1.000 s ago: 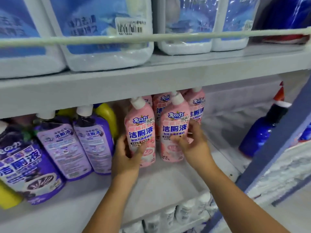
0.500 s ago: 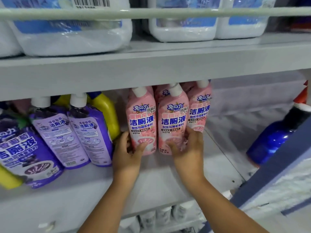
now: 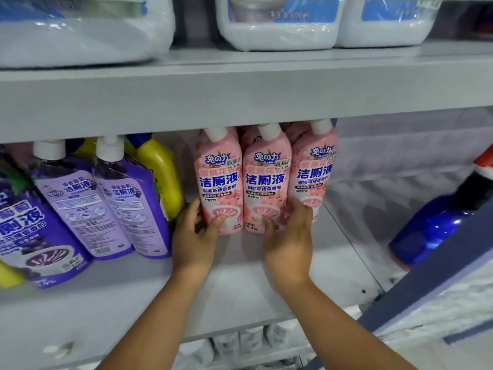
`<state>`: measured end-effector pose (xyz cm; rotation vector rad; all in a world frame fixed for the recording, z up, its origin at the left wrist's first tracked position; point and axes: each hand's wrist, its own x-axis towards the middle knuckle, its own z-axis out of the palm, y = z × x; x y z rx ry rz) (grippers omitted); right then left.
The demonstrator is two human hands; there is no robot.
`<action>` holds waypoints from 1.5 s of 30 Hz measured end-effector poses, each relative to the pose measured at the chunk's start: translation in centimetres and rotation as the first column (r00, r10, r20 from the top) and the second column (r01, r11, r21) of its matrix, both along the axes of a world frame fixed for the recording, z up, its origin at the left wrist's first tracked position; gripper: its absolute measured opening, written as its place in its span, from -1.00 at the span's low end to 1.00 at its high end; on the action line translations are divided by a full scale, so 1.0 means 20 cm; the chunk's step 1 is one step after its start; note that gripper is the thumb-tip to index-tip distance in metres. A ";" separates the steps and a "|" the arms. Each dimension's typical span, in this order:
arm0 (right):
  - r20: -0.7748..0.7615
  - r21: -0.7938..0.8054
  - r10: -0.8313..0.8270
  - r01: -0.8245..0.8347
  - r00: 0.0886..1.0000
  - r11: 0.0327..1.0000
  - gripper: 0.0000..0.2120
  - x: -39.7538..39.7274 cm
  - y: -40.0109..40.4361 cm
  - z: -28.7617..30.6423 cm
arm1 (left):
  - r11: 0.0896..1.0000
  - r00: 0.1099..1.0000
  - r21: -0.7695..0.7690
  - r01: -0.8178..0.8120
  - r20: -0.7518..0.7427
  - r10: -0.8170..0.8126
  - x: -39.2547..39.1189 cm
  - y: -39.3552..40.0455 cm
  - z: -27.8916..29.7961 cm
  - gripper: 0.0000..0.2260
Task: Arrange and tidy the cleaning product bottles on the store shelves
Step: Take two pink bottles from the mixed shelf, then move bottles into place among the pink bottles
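Left hand (image 3: 196, 233) wraps the base of the left pink bottle (image 3: 219, 180), thumb across its front; right hand (image 3: 289, 236) cups the middle pink bottle (image 3: 266, 182), fingers curled behind. Both stand upright on the grey shelf (image 3: 240, 284), a third pink bottle (image 3: 314, 166) touching alongside, purple bottles (image 3: 106, 201) leaning left

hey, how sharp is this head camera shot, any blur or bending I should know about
Head view: the pink bottles and both hands, left hand and right hand, are fairly sharp; the purple bottles and white jugs near the edges look smeared; wide-angle distortion tilts the purple bottles outward; a glare streak shows on the blue bottle.
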<state>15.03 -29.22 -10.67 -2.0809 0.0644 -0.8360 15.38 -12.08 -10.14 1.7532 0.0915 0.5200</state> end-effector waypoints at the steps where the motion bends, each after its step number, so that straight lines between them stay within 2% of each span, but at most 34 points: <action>1: -0.003 0.010 0.004 -0.004 1.000 1.000 -0.54 0.00 0.00 0.00 | 1.000 1.000 -0.006 0.001 -0.003 -0.001 0.00 0.00 -0.01 -0.56; 4: -0.057 -0.006 -0.015 0.015 0.998 1.000 -0.64 0.01 -0.01 0.01 | 1.000 1.000 -0.020 0.006 -0.005 -0.006 0.01 0.00 -0.02 -0.58; 8: -0.144 -0.113 -0.101 0.085 0.985 0.990 -0.65 0.02 -0.01 0.03 | 0.997 1.000 -0.082 0.004 -0.007 -0.005 0.01 -0.01 -0.01 -0.61; 10: -0.177 -0.116 -0.124 0.105 0.976 0.988 -0.68 0.01 -0.02 0.04 | 0.993 1.000 -0.117 0.002 -0.009 -0.003 0.01 -0.01 -0.02 -0.61; 13: -0.029 0.036 -0.079 0.080 0.996 0.996 -0.71 -0.02 -0.10 0.05 | 0.994 1.000 -0.106 0.011 -0.014 -0.012 0.03 -0.01 -0.03 -0.61; 15: 0.083 0.090 -0.082 0.074 0.993 0.993 -0.63 0.00 -0.23 0.05 | 0.997 1.000 -0.080 -0.003 -0.011 0.002 0.03 0.00 -0.03 -0.60; 17: 0.020 0.163 -0.032 0.029 0.999 0.986 -0.49 0.06 -0.35 0.07 | 0.998 1.000 -0.053 -0.015 -0.015 0.014 0.03 0.00 -0.03 -0.59; 20: -0.129 0.328 0.168 -0.117 0.977 0.937 -0.56 0.12 -0.40 0.12 | 0.999 0.999 -0.029 -0.026 -0.024 0.026 0.02 0.00 -0.02 -0.58; 24: -0.125 0.337 0.222 -0.169 0.967 0.926 -0.60 0.12 -0.42 0.08 | 0.999 0.998 -0.024 -0.047 -0.052 0.046 0.00 -0.01 0.01 -0.58; 28: -0.196 0.341 0.262 -0.185 0.945 0.922 -0.58 0.13 -0.46 0.04 | 0.997 0.995 -0.034 -0.068 -0.076 0.066 -0.02 -0.04 0.04 -0.58; 31: -0.142 0.295 0.227 -0.178 0.964 0.939 -0.62 0.09 -0.47 0.03 | 0.993 0.990 -0.082 -0.088 -0.121 0.077 -0.06 -0.06 0.05 -0.54; 33: -0.057 0.333 0.196 -0.167 0.979 0.928 -0.69 0.04 -0.46 0.02 | 0.982 0.987 -0.160 -0.096 -0.140 0.073 -0.12 -0.05 0.06 -0.52; 35: -0.043 0.429 0.201 -0.164 0.979 0.889 -0.73 -0.02 -0.41 0.04 | 0.971 0.981 -0.198 -0.136 -0.161 0.104 -0.23 -0.04 0.09 -0.43; 38: -0.141 0.493 0.360 -0.250 0.922 0.833 -0.66 -0.12 -0.24 0.07 | 0.958 0.960 -0.148 -0.245 -0.177 0.218 -0.44 0.05 0.14 -0.51; 42: -0.198 0.511 0.579 -0.420 0.791 0.750 -0.49 -0.30 0.10 0.15 | 0.931 0.934 -0.107 -0.350 -0.110 0.339 -0.70 0.29 0.22 -0.52; 45: -0.223 0.484 0.680 -0.526 0.698 0.699 -0.51 -0.43 0.38 0.22 | 0.912 0.921 -0.132 -0.388 -0.098 0.378 -0.89 0.54 0.28 -0.55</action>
